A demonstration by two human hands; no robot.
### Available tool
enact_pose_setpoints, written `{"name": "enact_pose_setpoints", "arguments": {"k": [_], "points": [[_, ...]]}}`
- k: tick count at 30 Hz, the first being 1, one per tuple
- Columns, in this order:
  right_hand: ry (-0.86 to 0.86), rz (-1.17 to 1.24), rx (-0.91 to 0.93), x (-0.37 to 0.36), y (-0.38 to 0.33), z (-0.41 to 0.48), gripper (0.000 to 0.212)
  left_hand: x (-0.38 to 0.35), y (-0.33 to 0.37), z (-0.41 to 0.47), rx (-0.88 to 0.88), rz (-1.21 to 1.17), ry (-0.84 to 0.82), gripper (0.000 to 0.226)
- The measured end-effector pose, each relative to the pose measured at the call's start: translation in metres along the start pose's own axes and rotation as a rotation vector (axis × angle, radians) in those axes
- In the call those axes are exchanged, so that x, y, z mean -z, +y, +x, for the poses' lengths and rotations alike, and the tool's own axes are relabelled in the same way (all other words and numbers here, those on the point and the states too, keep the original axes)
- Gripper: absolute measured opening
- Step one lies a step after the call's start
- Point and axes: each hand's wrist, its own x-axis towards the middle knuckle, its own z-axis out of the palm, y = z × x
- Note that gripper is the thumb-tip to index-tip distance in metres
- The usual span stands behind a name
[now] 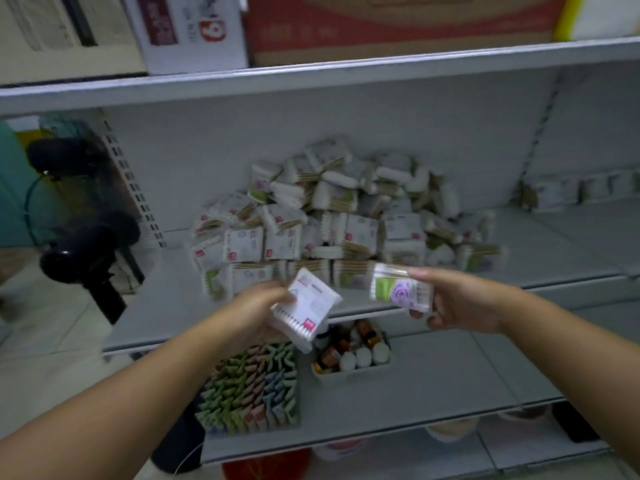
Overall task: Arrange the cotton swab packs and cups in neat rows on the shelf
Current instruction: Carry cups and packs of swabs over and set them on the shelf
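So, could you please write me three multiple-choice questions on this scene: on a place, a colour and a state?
1. Where is the heap of swab packs? A. trolley B. middle shelf C. drawer
2. What colour is the flower on the pack in the right hand? A. purple B. red C. blue
3. What is the left hand doing? A. hanging idle B. pointing C. gripping a white pack
Answers: B, the heap lies on that shelf; A, its label shows a purple flower; C, fingers curl round it.

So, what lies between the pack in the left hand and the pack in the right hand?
Nothing; the left pack and right pack are apart. In the head view, only shelved packs show behind.
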Motion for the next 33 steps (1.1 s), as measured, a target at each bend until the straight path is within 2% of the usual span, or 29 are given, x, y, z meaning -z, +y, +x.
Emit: {"name": "enact_pose_setpoints", "arguments": {"k": [2,7,11,16,18,21,24,27,30,33], "points": [[-0.006,0.001,0.041,0.032,0.01,-0.025,0.071,-0.043,0.01,0.004,0.045,-0.088,-0.054,0.022],[0.272,-0.023,0.086,0.112,0.029,-0.086,0.049,-0.144,0.026,0.023,0.076,-0.294,-0.203,0.032],[0.403,0.028,0.149,0.169,0.046,-0.129,0.051,-0.215,0.042,0.043,-0.013,-0.176,-0.361,0.061],[0.597,0.011,0.213,0.232,0.059,-0.164,0.039,-0.297,0.072,0.081,-0.115,-0.079,-0.453,0.056],[0.671,0.041,0.233,0.259,0.063,-0.169,0.036,-0.328,0.083,0.103,-0.145,-0.077,-0.451,0.045],[0.753,0.067,0.207,0.301,0.062,-0.172,0.038,-0.373,0.1,0.14,-0.215,-0.055,-0.36,0.02],[0.824,-0.049,0.148,0.34,0.051,-0.174,0.043,-0.408,0.119,0.176,-0.276,0.017,-0.284,0.018],[0.897,-0.11,0.157,0.379,0.043,-0.172,0.036,-0.438,0.133,0.21,-0.269,0.11,-0.294,0.023],[0.93,-0.081,0.204,0.414,0.04,-0.166,0.032,-0.464,0.144,0.235,-0.34,0.219,-0.302,0.023],[0.853,0.027,0.245,0.439,0.04,-0.163,0.038,-0.483,0.151,0.25,-0.464,0.301,-0.189,0.018]]}}
